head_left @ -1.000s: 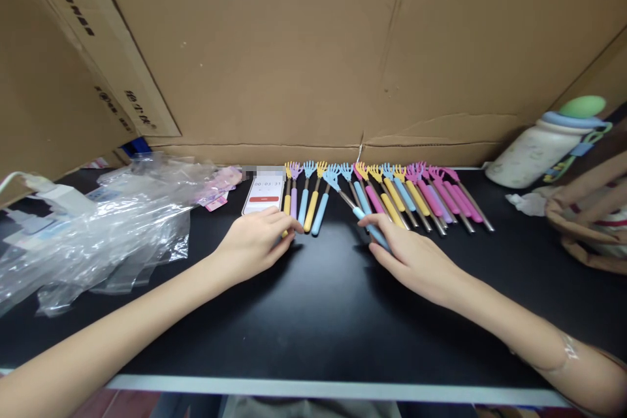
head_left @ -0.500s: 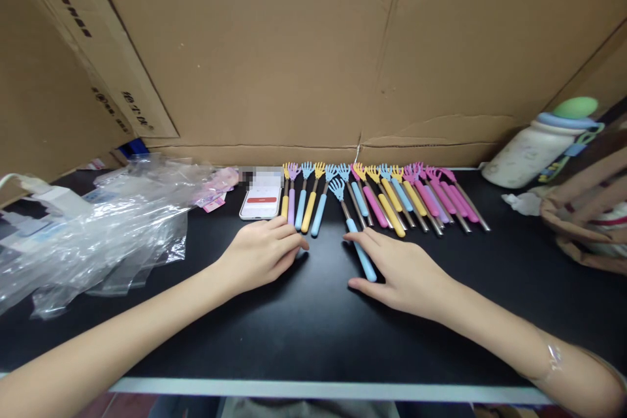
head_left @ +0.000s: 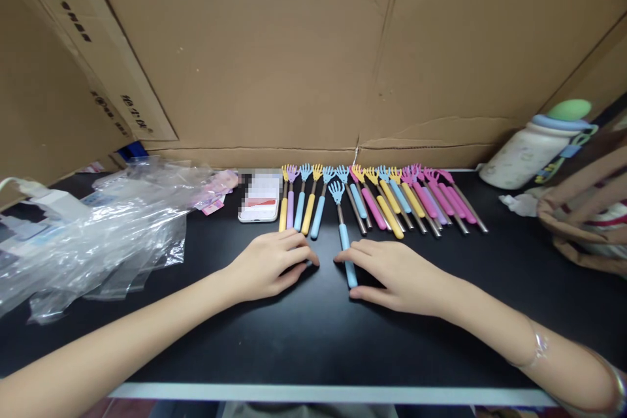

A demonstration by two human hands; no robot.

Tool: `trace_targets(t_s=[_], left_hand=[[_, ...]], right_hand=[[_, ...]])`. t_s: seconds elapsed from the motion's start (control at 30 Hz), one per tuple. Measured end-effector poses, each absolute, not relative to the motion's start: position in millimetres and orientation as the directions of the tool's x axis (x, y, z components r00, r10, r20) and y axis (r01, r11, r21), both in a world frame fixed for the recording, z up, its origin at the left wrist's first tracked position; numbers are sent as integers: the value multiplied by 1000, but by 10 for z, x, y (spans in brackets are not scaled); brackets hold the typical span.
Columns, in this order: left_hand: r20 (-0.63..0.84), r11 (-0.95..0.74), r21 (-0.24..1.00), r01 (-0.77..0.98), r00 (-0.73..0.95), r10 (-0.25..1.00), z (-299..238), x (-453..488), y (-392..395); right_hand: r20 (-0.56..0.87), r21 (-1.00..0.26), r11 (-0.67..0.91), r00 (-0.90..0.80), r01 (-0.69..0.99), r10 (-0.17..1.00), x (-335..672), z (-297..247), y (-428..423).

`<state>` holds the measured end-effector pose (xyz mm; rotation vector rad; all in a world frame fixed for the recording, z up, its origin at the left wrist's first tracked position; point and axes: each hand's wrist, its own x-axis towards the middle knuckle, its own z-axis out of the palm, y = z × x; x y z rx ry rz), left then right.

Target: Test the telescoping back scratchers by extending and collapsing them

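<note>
My right hand [head_left: 399,274] has its fingers and thumb around the handle of a light blue back scratcher [head_left: 345,241], whose claw end points away from me and whose metal neck shows. My left hand [head_left: 271,264] rests palm down on the black table, fingers loosely bent and thumb apart, with nothing visible in it. Just beyond its fingers lie several back scratchers side by side, among them a yellow one [head_left: 308,212] and a blue one [head_left: 319,215]. To the right is a tighter row, partly overlapping, with a pink one [head_left: 375,209] among yellow, blue and purple ones.
A phone [head_left: 259,212] lies left of the scratchers. Clear plastic bags [head_left: 112,235] cover the table's left side near a white charger [head_left: 59,206]. A bottle [head_left: 531,150] and a brown bag [head_left: 563,215] stand at the right. Cardboard [head_left: 274,52] walls off the back.
My right hand has drawn the blue back scratcher slightly left and toward me, turning it more upright in view. My left hand has shifted a little right and nearer.
</note>
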<state>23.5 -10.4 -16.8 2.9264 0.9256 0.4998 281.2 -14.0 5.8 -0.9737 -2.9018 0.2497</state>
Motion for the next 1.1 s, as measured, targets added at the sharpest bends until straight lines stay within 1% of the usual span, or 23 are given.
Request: trace_targets(t_s=[0.27, 0.5, 0.8, 1.1], left_hand=[[280, -829, 190, 527, 780, 560, -173, 232, -81], [287, -889, 176, 423, 841, 458, -162, 237, -73], [280, -878, 199, 435, 833, 477, -160, 236, -85], [279, -880, 181, 439, 835, 474, -159, 248, -78]], right_hand=[[4, -173, 800, -812, 574, 584, 2801, 59, -114], [-5, -151, 806, -816, 572, 578, 2803, 56, -130], [-8, -123, 813, -819, 570, 573, 2788, 57, -134], [10, -105, 815, -819, 570, 574, 2787, 68, -147]])
